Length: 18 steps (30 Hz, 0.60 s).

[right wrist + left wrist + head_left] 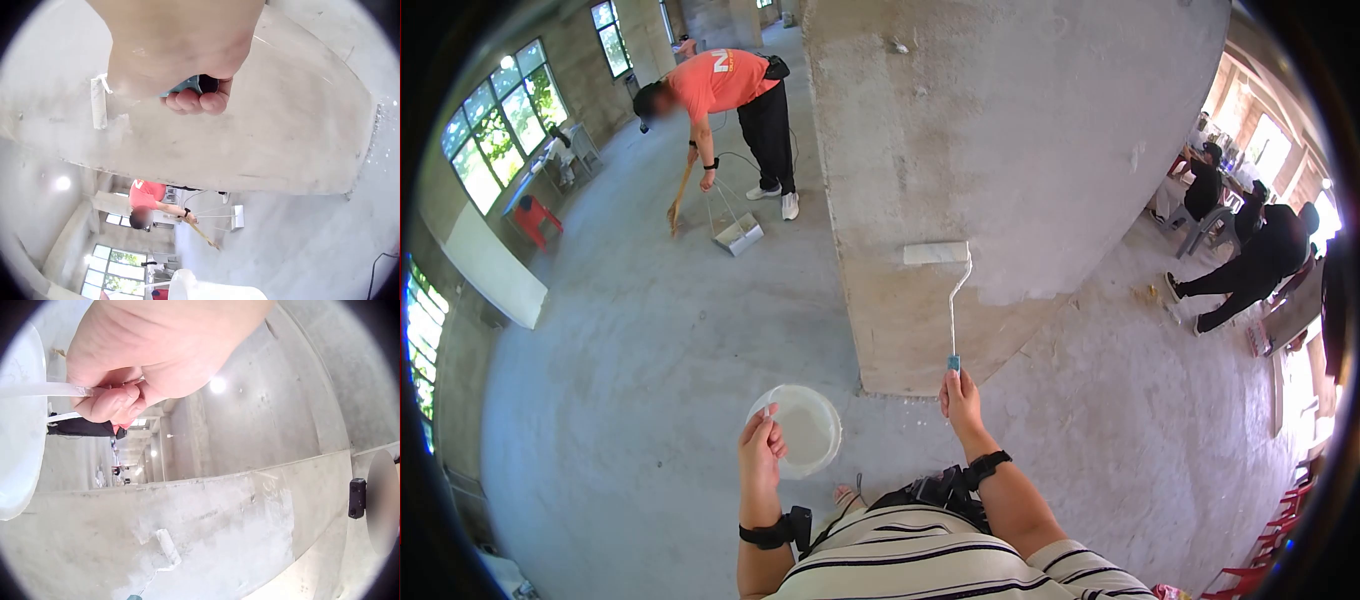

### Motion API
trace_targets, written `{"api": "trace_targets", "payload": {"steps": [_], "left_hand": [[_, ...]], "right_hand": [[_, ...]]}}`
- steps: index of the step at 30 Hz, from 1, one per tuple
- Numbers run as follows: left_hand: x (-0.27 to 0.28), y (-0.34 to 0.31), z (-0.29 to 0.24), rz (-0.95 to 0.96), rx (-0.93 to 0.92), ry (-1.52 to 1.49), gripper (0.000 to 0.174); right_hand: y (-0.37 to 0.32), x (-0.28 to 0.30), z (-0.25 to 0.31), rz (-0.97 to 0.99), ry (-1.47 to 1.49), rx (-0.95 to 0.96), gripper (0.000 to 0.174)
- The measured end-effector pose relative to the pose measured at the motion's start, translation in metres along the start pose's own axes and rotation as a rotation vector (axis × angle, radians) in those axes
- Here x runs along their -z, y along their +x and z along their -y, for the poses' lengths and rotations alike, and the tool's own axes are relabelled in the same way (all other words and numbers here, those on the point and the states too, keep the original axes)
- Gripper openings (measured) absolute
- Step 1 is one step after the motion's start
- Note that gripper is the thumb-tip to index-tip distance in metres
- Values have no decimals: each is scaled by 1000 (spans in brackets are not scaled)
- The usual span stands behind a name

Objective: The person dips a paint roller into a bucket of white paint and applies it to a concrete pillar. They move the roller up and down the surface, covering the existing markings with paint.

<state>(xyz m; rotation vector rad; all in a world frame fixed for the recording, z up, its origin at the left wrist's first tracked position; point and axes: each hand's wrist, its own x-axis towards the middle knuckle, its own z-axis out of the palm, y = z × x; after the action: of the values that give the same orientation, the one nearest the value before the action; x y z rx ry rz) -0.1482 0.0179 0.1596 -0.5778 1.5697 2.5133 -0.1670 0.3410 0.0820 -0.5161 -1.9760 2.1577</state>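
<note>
My right hand (962, 403) grips the blue-green handle (954, 363) of a paint roller, its fingers curled round it in the right wrist view. The white roller sleeve (935, 254) lies across the lower part of a broad concrete pillar (1000, 140), where greyish-white coating meets bare tan surface. Low on the left, my left hand (761, 447) holds the pale plastic bail handle (39, 389) of a white bucket (837, 432). Whitish paint (804, 425) shows inside the bucket, which hangs beside my legs.
Left of the pillar, a person in an orange shirt (722, 82) bends with a broom (681, 205) and a long-handled dustpan (739, 234). Several people sit at the right, one in black (1268, 250). Red chairs (1280, 530) line the lower right. White specks dot the floor at the pillar's base.
</note>
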Motion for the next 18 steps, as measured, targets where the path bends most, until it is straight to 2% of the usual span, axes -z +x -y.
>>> {"api": "trace_targets", "payload": {"steps": [5, 8, 10, 13, 14, 15, 18], "left_hand": [[5, 0, 0, 9, -20, -16, 20], [5, -2, -3, 9, -20, -24, 20], [3, -2, -4, 12, -27, -12, 20], [3, -2, -4, 21, -26, -16, 21], [3, -1, -4, 27, -25, -12, 21], [4, 0, -4, 39, -31, -16, 21], [7, -1, -3, 53, -28, -18, 21]], "right_hand": [[11, -13, 26, -34, -126, 154, 32], [10, -29, 86, 3, -143, 130, 32], [10, -42, 130, 92, -50, 104, 28], [14, -62, 187, 98, -54, 150, 28], [19, -66, 200, 122, -38, 220, 30], [21, -68, 206, 148, -23, 291, 33], [35, -64, 188, 97, -125, 299, 31]]}}
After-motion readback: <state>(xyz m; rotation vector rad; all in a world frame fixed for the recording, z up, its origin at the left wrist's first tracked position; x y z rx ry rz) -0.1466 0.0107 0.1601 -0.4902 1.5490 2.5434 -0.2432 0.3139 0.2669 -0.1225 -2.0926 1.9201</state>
